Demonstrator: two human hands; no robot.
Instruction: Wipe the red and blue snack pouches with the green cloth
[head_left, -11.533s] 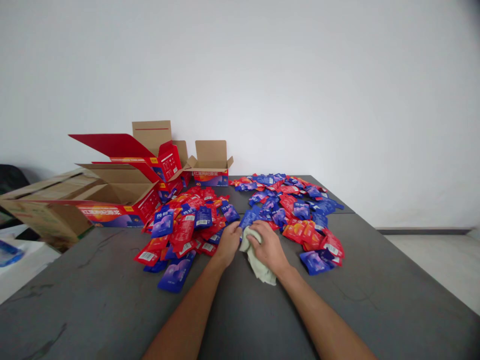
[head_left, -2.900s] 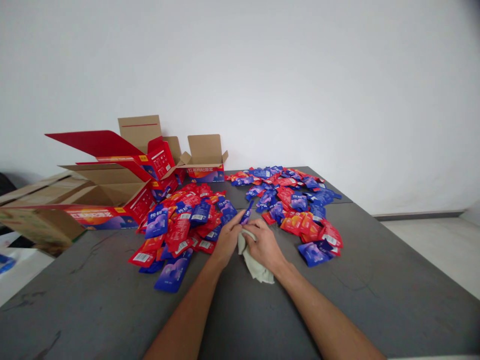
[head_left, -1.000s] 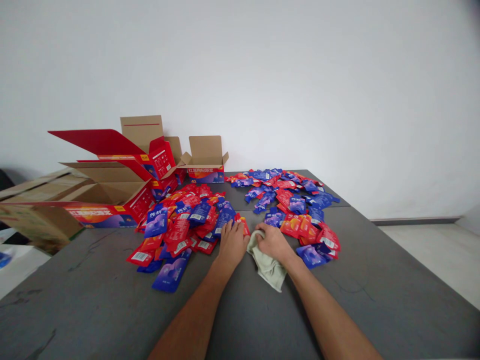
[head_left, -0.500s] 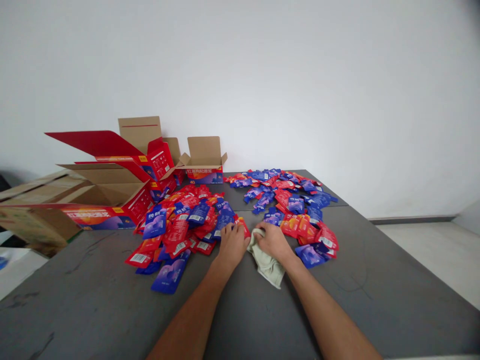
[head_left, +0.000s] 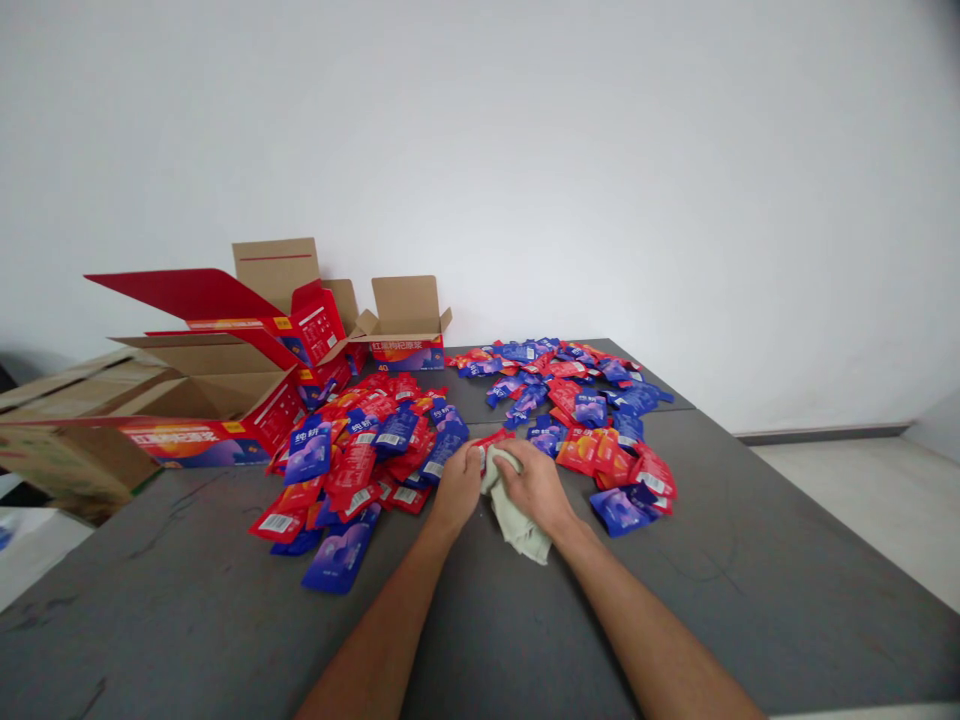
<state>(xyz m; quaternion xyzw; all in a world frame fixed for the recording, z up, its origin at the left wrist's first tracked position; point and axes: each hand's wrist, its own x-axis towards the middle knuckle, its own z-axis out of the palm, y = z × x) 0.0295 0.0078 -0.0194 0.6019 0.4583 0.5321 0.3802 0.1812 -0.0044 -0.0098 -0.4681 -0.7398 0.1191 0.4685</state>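
Fingers curled in on both sides, none spread: left hand (head_left: 457, 488) seems to pinch a red pouch (head_left: 498, 437), right hand (head_left: 536, 485) clutches a pale green cloth (head_left: 520, 525) against it. Exact contact hidden by cloth and knuckles.

Left to right. Brown carton (head_left: 90, 470) far left, then red box (head_left: 187, 440) with flaps sticking up; an arm reaching over could snag one. Left heap (head_left: 352, 470) is loose red and blue pouches, piled up near the left hand; a forearm bump would likely start a slide, with the blue pouch (head_left: 341, 552) at its near end easily knocked.

Middle: red pouch sits between the hands, above the worktop (head_left: 487, 640). Main risk: film likely slick, so a weak left pinch plus a hard cloth tug could pop it loose into either heap. Squeezing too hard might burst it. Cloth covers part of it, so a leak could go unseen. Cloth's loose tail hangs low, may drag and pick up grit; can't tell if it touches.

Right heap (head_left: 596, 450) spreads toward the right edge; a wide sweep might push outer pouches off.
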